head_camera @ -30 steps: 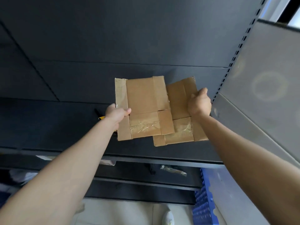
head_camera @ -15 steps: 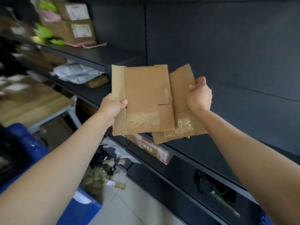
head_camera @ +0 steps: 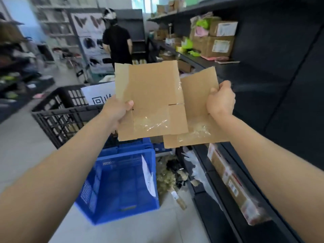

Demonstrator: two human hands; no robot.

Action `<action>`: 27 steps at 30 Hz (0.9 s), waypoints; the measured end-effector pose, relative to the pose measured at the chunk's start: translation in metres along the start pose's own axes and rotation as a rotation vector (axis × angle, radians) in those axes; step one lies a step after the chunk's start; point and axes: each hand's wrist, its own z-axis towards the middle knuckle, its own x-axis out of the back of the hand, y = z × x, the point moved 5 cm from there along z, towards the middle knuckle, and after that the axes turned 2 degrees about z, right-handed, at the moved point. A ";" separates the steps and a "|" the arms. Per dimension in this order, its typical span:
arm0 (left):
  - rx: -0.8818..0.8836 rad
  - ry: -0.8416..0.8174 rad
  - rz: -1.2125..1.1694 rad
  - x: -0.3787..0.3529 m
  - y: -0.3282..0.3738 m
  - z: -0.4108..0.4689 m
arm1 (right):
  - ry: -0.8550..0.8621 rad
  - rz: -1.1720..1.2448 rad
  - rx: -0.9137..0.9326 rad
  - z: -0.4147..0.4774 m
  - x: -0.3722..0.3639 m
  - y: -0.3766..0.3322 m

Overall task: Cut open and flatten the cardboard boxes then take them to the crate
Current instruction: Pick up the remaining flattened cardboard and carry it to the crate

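Above the blue plastic crate (head_camera: 122, 181), the front flattened brown cardboard box (head_camera: 150, 95) was held aloft, its left edge pinched by the left hand (head_camera: 117, 111), thumb laid on the front face. The rear flattened brown cardboard box (head_camera: 198, 106) (partly overlapped by the first) was gripped at its right edge by the curled fingers of the right hand (head_camera: 220, 100). A black plastic crate (head_camera: 57, 118) was set just behind the blue one.

Flattened boxes (head_camera: 150, 95) swung left; blue crate (head_camera: 122, 174) now in view below.
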 end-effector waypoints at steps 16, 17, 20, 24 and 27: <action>-0.026 0.325 -0.124 0.251 0.019 0.174 | -0.051 0.019 0.036 0.046 -0.252 -0.185; -0.018 0.326 -0.117 0.256 0.018 0.187 | -0.056 0.006 0.025 0.051 -0.264 -0.188; 0.016 0.334 -0.082 0.270 0.015 0.221 | -0.073 -0.015 -0.002 0.065 -0.298 -0.193; 0.052 0.341 -0.071 0.283 0.010 0.271 | -0.097 -0.010 -0.013 0.092 -0.344 -0.199; 0.073 0.329 -0.031 0.280 0.007 0.295 | -0.141 -0.054 -0.023 0.112 -0.386 -0.198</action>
